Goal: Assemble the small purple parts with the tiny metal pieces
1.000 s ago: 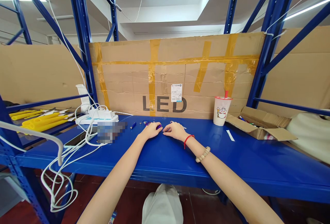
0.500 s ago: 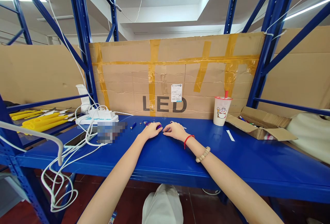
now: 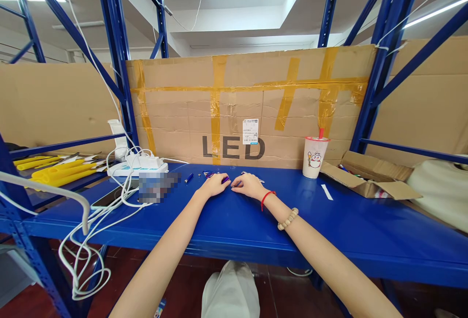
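My left hand (image 3: 215, 185) lies over the far middle of the blue shelf (image 3: 285, 240), its fingers bent around a purple piece (image 3: 225, 179) that shows at the tips. Most of that piece is hidden, so I cannot tell whether I am pinching it or only touching it.

My right hand (image 3: 249, 186) rests just to the right, knuckles up, fingers curled toward the left hand with a narrow gap between the two. What its fingertips have, if anything, is too small to make out, so I cannot tell the state of that grip either. A thin pale piece (image 3: 261, 180) sticks out at its far right side, and I wear a red string (image 3: 267, 200) and a bead bracelet (image 3: 288, 219) on that arm.

Small blue parts (image 3: 207, 174) lie at the far left edge of my left hand, and a short blue piece (image 3: 189, 178) lies farther left. Well to the right, a cup (image 3: 314, 159) stands upright, with a white strip (image 3: 326, 192) nearer and an opened box (image 3: 365, 188) beyond it to the right. Well to the left sits a power strip (image 3: 146, 163) among white cables (image 3: 126, 192).
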`<state>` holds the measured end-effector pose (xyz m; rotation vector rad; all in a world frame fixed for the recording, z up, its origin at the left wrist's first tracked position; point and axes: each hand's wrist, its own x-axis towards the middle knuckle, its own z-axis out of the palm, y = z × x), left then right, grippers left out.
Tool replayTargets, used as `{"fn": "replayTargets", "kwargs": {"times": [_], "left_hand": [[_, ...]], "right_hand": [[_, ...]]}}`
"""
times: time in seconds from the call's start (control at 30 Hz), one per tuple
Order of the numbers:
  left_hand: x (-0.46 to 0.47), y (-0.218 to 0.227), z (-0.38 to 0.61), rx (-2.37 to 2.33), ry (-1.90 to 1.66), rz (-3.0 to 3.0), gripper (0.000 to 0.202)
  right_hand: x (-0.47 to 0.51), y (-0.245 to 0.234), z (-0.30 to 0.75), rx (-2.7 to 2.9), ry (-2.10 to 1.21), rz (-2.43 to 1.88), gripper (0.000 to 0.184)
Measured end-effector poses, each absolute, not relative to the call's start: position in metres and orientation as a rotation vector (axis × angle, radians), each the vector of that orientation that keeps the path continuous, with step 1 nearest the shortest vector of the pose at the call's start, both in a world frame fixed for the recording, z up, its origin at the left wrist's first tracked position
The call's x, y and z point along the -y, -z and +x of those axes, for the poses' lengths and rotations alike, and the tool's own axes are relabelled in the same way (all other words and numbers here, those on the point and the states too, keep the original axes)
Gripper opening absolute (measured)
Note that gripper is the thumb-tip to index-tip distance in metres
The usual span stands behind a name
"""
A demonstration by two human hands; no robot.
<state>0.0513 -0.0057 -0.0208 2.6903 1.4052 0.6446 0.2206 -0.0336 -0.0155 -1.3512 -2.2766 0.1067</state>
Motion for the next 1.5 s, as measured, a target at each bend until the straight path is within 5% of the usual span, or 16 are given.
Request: {"fn": "replayTargets", "kwargs": {"times": [1.5], "left_hand": [[0.0023,0.0232,0.0504,-1.410,-0.647,2.674,0.025]], "right_hand": [[0.0341,0.0153,0.2207,2.286,-0.107,-1.333,0.008]]}}
